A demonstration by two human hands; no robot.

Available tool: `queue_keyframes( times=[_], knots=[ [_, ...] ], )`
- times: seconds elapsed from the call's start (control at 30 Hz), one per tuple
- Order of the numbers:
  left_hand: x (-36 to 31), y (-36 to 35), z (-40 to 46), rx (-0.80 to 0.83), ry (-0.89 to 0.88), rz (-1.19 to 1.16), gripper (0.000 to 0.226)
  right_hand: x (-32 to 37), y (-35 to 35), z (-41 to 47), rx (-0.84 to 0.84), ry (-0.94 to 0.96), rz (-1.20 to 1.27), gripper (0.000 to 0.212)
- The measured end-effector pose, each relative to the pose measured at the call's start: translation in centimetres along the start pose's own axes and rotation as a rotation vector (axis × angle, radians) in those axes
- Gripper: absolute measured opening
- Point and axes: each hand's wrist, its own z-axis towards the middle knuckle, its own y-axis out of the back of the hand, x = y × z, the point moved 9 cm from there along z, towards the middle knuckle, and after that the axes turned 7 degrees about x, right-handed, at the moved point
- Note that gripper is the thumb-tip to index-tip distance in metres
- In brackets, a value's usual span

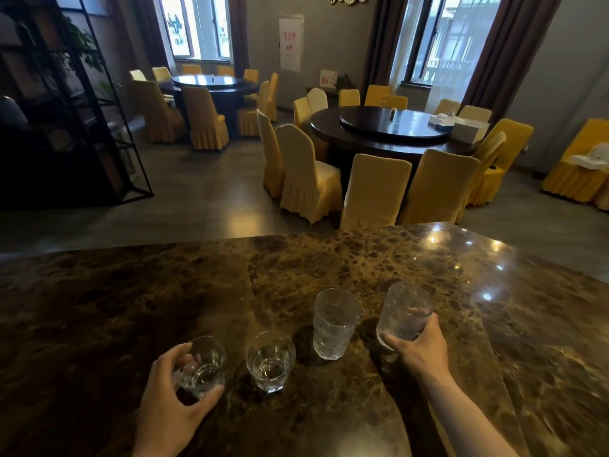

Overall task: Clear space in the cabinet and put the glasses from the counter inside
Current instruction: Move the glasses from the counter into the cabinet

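Note:
Several clear glasses are on a dark marble counter [296, 265]. My left hand [171, 404] wraps a short tumbler [206, 366] at the near left, which looks slightly tilted. A second short tumbler [270, 361] stands free just right of it. A tall textured glass [334, 323] stands upright further right. My right hand [417, 347] grips another tall glass [405, 310] from below and behind; that glass leans away and seems lifted off the counter. No cabinet is in view.
Beyond the counter's far edge lies a dining room with two round dark tables [392, 127] ringed by yellow-covered chairs [375, 189]. A black metal shelf frame [82, 103] stands at the left. The counter curves away at the right.

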Motion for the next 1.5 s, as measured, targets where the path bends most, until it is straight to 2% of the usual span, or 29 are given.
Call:
queue_keyframes(
  times=[0.17,0.23,0.3,0.37,0.43,0.53,0.6,0.7,0.77,0.93,1.03,1.23,1.5],
  knots=[
    [0.2,-0.2,0.2,0.003,0.006,0.039,0.089,0.8,0.2,-1.6,0.064,-0.06,0.033,0.083],
    [-0.2,-0.1,0.2,-0.002,0.001,0.049,0.089,1.7,1.0,-3.1,0.015,-0.064,0.026,0.091],
    [-0.8,0.0,0.1,-0.001,-0.002,0.061,0.093,3.4,2.8,-5.7,-0.146,0.003,-0.058,0.082],
    [-1.2,0.4,-0.2,0.008,0.006,0.075,0.104,5.4,3.4,-9.1,-0.237,0.139,-0.098,0.06],
    [-1.6,1.2,-0.9,0.011,0.004,0.068,0.117,7.5,1.2,-12.2,-0.13,0.333,-0.111,0.053],
    [-2.8,2.7,-1.6,0.009,-0.054,0.077,0.117,11.1,-5.6,-16.7,0.189,0.616,-0.225,0.045],
    [-4.0,3.2,-1.3,0.077,-0.109,0.154,0.108,12.6,-10.5,-18.1,0.348,0.697,-0.369,0.06],
    [-5.8,3.0,0.2,0.243,-0.162,0.279,0.109,13.0,-15.5,-17.0,0.434,0.635,-0.49,0.096],
    [-6.7,2.3,1.3,0.339,-0.173,0.365,0.111,13.5,-17.0,-15.5,0.459,0.553,-0.514,0.107],
    [-7.0,1.4,3.6,0.386,-0.176,0.489,0.094,13.9,-16.7,-14.6,0.424,0.528,-0.465,0.097],
    [-7.0,1.0,5.4,0.392,-0.186,0.494,0.092,13.3,-16.1,-16.3,0.406,0.562,-0.473,0.094],
    [-8.8,-1.5,8.8,0.403,-0.21,0.512,0.091,12.0,-18.2,-20.2,0.558,0.533,-0.49,0.095],
    [-10.2,-4.5,8.5,0.427,-0.284,0.531,0.091,11.5,-20.1,-21.6,0.558,0.526,-0.51,0.092]
  ],
)
